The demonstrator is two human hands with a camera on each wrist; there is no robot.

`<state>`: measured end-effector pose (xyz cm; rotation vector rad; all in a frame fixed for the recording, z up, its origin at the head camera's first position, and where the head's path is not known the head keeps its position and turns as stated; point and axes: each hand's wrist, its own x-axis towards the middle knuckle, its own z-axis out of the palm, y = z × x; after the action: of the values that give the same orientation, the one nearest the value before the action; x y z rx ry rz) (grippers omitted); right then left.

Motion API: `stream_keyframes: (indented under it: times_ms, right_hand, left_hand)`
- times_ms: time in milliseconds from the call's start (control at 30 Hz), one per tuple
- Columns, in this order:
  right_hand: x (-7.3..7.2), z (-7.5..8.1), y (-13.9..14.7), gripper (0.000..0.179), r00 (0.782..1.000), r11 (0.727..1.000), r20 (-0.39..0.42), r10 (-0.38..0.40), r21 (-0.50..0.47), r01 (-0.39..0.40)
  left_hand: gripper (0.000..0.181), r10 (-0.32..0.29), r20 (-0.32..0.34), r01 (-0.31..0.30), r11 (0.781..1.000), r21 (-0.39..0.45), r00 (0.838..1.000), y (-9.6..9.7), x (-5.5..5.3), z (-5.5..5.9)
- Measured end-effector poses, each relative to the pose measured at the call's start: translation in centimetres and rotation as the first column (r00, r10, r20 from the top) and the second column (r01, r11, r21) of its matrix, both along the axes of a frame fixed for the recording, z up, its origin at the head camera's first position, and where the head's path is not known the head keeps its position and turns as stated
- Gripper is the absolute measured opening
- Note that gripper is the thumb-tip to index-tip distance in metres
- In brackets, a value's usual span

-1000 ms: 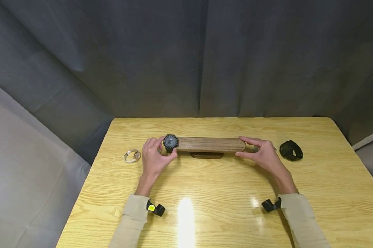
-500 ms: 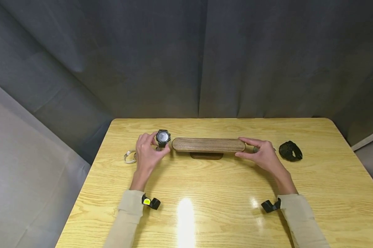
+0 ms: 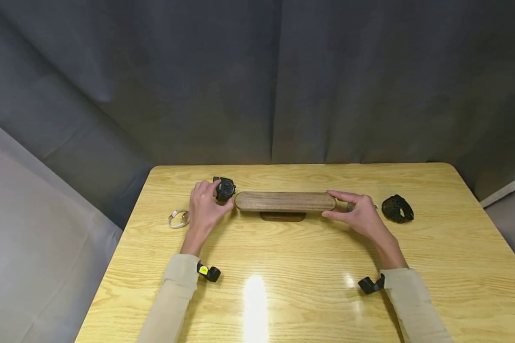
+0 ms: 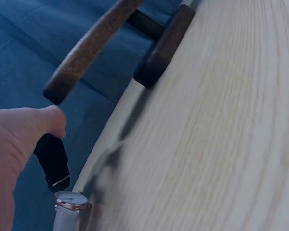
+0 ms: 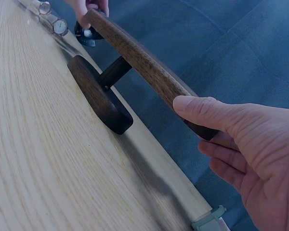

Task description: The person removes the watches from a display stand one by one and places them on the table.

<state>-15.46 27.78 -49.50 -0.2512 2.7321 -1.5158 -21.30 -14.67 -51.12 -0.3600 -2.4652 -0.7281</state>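
Observation:
My left hand (image 3: 203,205) pinches a black wristwatch (image 3: 225,189) just beyond the left end of a wooden watch stand (image 3: 285,201). In the left wrist view, the dark strap (image 4: 53,161) hangs below my thumb. My right hand (image 3: 360,213) grips the right end of the stand's bar, thumb on the near side and fingers beyond and under it, as the right wrist view shows. A short dark post (image 5: 115,72) joins the bar to its rounded base (image 5: 101,96) on the table. No watch sits on the bar.
A white-strapped watch (image 3: 179,219) lies left of my left hand. Another black watch (image 3: 397,208) lies right of my right hand. A pale green watch (image 5: 212,219), mostly hidden by my right hand in the head view, lies below it. A grey curtain (image 3: 257,85) hangs behind the table.
My left hand has slid the black watch leftward off the bar's left end. It has then turned the watch, so its face tilts differently. My right hand has stayed on the bar.

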Motion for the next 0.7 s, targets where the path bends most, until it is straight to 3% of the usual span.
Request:
stream_keyframes:
  times_ms: [267,700]
  right_hand:
    - [0.1,-0.2,-0.2,0.065,1.0,1.0,-0.022,-0.004,0.012,0.005]
    - [-0.3,-0.3,-0.9,0.067,1.0,1.0,0.005,0.011,0.022,-0.011]
  left_hand:
    - [0.061,-0.005,0.015,0.008,0.981,-0.192,1.0,0.2,-1.1,-0.8]
    - [0.061,-0.001,0.026,0.009,0.941,-0.339,1.0,0.4,-1.8,-1.3]
